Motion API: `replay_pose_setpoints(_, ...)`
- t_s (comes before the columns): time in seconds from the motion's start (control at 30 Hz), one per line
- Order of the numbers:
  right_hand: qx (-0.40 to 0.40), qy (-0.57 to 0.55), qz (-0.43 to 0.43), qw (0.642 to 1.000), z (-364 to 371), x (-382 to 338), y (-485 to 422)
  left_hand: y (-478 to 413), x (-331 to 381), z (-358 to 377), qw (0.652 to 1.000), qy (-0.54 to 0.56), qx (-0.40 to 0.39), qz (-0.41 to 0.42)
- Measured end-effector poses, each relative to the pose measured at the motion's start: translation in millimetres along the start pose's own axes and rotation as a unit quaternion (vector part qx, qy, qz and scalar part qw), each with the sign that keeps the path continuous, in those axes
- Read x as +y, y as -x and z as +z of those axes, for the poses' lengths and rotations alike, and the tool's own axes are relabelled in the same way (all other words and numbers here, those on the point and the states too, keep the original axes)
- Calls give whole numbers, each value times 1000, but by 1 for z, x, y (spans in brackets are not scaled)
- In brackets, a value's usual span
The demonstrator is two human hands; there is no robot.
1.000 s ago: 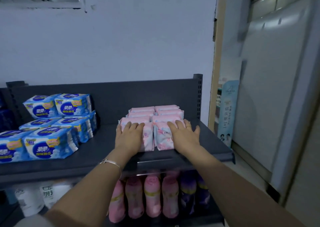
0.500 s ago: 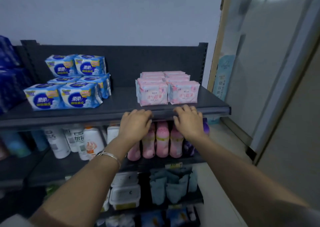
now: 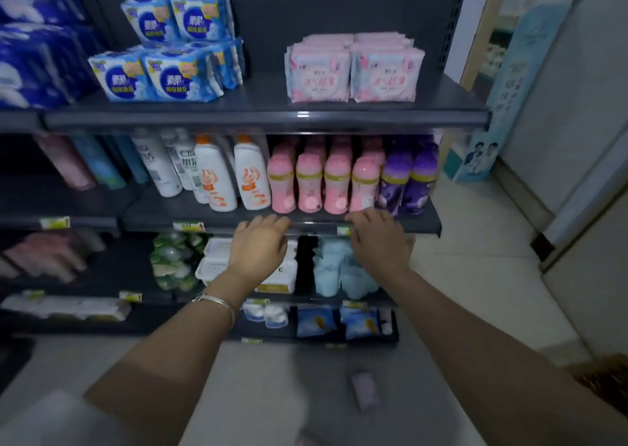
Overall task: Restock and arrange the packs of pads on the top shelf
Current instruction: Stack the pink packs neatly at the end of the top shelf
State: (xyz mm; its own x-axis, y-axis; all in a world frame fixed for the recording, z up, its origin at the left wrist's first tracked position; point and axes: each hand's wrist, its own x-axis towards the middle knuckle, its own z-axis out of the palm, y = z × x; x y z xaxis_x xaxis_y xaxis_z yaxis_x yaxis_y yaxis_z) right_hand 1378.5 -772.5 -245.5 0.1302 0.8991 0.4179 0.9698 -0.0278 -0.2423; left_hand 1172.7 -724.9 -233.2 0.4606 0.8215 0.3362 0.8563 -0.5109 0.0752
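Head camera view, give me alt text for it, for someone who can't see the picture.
The left hand and right hand, both empty, are held out before the second shelf, below a top shelf holding neat pink packs of pads on the right and blue packs on the left. Rows of pink bottles stand on the second shelf.

I see L hand [image 3: 260, 245] & R hand [image 3: 379, 241] off the pink packs [image 3: 353, 72] now, down by 2nd shelf [image 3: 419, 226] edge.

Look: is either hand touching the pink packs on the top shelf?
No, the left hand and right hand sit near the lower shelf edge, below the pink packs.
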Motion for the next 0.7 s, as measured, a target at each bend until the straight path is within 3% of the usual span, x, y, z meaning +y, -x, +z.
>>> replay_pose_setpoints(0.1,-64,-14,-24,998,10,17,33,29,28,25,999,33,1,-29)
replay_pose_setpoints(0.23,-78,-40,-29,996,30,44,71,67,42,57,999,34,-5,-6)
replay_pose_setpoints(0.37,-129,-63,-8,990,71,66,103,95,40,104,997,49,-55,-22)
replay_pose_setpoints(0.6,-211,-74,54,973,215,93,201,177,23,265,975,147,-151,-76)
replay_pose_setpoints(0.7,-257,-60,68,962,289,98,250,229,10,341,969,187,-151,-58)
